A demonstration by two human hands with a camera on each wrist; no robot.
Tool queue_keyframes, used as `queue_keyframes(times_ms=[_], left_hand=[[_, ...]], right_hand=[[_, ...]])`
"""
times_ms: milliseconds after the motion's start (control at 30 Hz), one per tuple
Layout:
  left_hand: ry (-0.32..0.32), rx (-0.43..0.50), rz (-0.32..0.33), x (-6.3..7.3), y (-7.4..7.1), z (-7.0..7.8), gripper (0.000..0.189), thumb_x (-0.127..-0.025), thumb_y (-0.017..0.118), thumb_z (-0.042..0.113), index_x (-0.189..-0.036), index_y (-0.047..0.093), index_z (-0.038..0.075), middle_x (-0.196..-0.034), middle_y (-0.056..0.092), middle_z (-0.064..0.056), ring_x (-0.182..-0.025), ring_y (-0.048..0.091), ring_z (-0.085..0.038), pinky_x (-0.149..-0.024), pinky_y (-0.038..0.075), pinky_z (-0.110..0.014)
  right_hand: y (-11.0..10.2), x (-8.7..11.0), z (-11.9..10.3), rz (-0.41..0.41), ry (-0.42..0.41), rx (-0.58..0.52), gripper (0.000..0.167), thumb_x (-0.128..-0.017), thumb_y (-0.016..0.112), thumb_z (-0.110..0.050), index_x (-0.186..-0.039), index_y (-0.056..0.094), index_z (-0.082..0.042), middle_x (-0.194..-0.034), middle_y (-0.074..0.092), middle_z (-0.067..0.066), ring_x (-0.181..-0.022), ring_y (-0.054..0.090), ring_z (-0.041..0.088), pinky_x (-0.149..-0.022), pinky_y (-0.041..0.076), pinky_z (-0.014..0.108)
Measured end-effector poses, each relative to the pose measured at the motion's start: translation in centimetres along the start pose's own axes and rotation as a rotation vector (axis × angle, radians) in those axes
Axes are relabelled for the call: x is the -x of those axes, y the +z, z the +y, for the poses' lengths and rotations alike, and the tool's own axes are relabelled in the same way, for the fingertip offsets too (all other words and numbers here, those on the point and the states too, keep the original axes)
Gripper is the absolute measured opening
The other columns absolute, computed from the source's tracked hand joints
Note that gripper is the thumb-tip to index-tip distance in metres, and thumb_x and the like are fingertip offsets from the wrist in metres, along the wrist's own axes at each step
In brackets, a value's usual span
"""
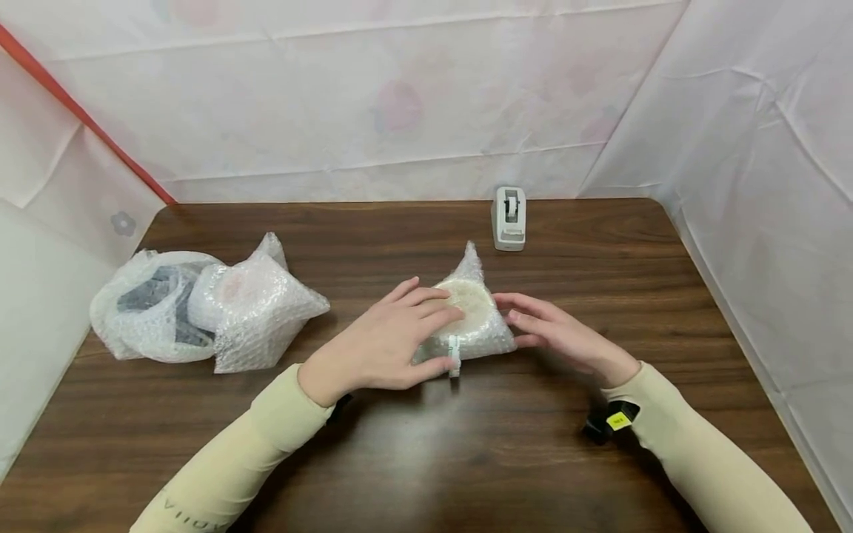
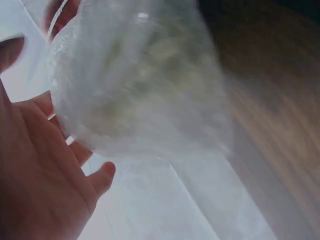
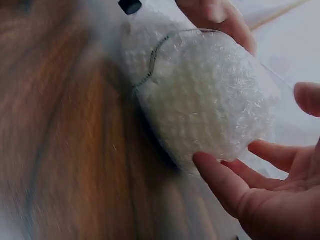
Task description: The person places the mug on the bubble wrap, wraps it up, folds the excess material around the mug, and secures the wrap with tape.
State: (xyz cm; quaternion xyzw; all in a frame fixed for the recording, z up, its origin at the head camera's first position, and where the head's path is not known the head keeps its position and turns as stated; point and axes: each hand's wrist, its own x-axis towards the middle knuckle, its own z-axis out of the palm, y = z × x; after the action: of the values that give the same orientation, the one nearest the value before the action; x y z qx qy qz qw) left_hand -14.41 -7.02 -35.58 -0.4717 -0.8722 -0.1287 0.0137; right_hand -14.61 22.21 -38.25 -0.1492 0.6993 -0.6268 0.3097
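Note:
A bubble-wrapped bundle (image 1: 489,333) lies mid-table with a round, pale yellowish object showing dimly through it; its kind is hidden by the wrap. One corner of the wrap sticks up at the back, and a short strip of printed tape (image 1: 455,355) sits at its front edge. My left hand (image 1: 393,337) rests on the left part of the bundle, fingers spread and fairly straight. With loosely bent fingers, my right hand (image 1: 560,333) touches the bundle's right side. The right wrist view shows those fingertips (image 3: 205,160) against the bubble wrap (image 3: 200,110).
At the left of the dark wooden table (image 1: 426,459) lies a second bubble-wrapped bundle (image 1: 266,311), leaning against a loose heap of bubble wrap (image 1: 113,311). A white tape dispenser (image 1: 509,222) stands near the back edge. Pale sheets (image 1: 426,96) hang behind and at the sides.

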Motion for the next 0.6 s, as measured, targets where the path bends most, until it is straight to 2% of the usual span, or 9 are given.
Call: queue_keyframes(times_ms=[100, 167, 300, 500, 600], left_hand=[[-0.023, -0.050, 0.029, 0.4, -0.3, -0.1, 0.075, -0.090, 0.047, 0.074, -0.136, 0.059, 0.017, -0.135, 0.060, -0.002, -0.134, 0.044, -0.023, -0.118, 0.016, -0.050], [-0.044, -0.097, 0.037, 0.6, -0.6, -0.3, 0.078, -0.087, 0.047, 0.078, -0.133, 0.061, 0.016, -0.132, 0.062, -0.004, -0.132, 0.047, -0.024, -0.118, 0.018, -0.051], [-0.114, -0.174, 0.064, 1.2, -0.8, -0.5, 0.073, -0.086, 0.056, 0.073, -0.128, 0.063, 0.014, -0.124, 0.064, -0.005, -0.127, 0.050, -0.026, -0.116, 0.022, -0.053], [-0.296, -0.241, 0.117, 2.4, -0.2, -0.5, 0.071, -0.084, 0.062, 0.070, -0.118, 0.060, 0.008, -0.116, 0.062, -0.011, -0.119, 0.053, -0.031, -0.110, 0.032, -0.056], [-0.336, -0.264, 0.161, 2.8, 0.2, -0.5, 0.071, -0.083, 0.065, 0.069, -0.113, 0.059, 0.006, -0.111, 0.060, -0.013, -0.113, 0.055, -0.033, -0.108, 0.034, -0.057]], right_hand=[[1.0, -0.8, 0.1, -0.017, -0.004, -0.064, 0.056, -0.108, 0.040, -0.024, -0.153, 0.025, 0.005, -0.156, 0.028, 0.024, -0.136, 0.037, 0.037, -0.101, 0.046, 0.042], [1.9, -1.5, 0.2, -0.021, -0.017, -0.101, 0.056, -0.108, 0.040, -0.024, -0.154, 0.024, 0.004, -0.156, 0.028, 0.023, -0.137, 0.037, 0.036, -0.102, 0.045, 0.042], [3.6, -3.1, 0.2, -0.030, -0.060, -0.164, 0.059, -0.107, 0.042, -0.024, -0.155, 0.022, 0.003, -0.158, 0.025, 0.022, -0.139, 0.035, 0.036, -0.106, 0.042, 0.043], [6.6, -5.1, 0.0, -0.044, -0.093, -0.196, 0.061, -0.106, 0.045, -0.023, -0.157, 0.021, -0.002, -0.161, 0.020, 0.017, -0.142, 0.032, 0.033, -0.111, 0.035, 0.046], [7.7, -5.8, -0.1, -0.042, -0.103, -0.189, 0.059, -0.106, 0.043, -0.021, -0.157, 0.021, -0.003, -0.161, 0.019, 0.016, -0.141, 0.034, 0.033, -0.110, 0.036, 0.045]])
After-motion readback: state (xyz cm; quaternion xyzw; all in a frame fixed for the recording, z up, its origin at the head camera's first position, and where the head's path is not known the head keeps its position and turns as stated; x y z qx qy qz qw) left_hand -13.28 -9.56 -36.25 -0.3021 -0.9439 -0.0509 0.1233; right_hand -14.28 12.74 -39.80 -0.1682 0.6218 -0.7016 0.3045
